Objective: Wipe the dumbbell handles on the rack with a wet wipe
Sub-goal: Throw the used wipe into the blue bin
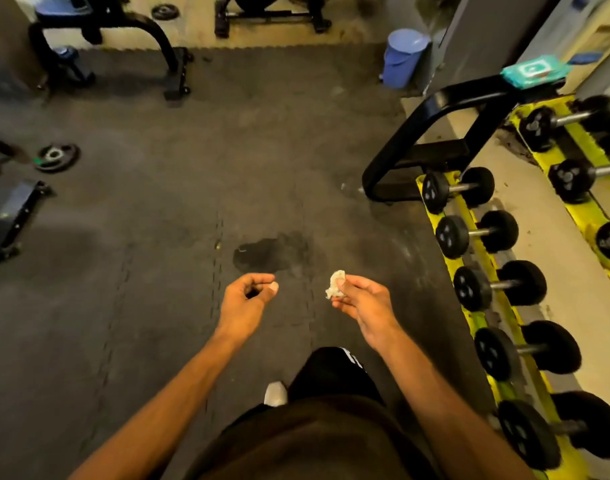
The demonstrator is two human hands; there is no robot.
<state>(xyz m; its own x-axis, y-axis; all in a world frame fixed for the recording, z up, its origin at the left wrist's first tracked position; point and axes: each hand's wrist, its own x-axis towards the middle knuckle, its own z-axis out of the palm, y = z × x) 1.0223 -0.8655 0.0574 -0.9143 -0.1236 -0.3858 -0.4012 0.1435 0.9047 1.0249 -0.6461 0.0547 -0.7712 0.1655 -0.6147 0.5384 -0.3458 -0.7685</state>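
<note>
Seemingly mid-task, the right hand point(360, 299) pinched a crumpled wet wipe point(334, 289), well apart from the dumbbell handles point(479, 232) on the yellow rack point(483, 258) to its right. The left hand point(246, 299) hung loosely curled, empty. Next, the wipe probably needed carrying to a handle.

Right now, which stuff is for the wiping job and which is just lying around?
For the job:
wipe, pinched in the right hand
dumbbells
rack
wipes pack on top of the rack's frame

Just lying about:
plate on the floor
blue bin
black frame at the far side
</note>
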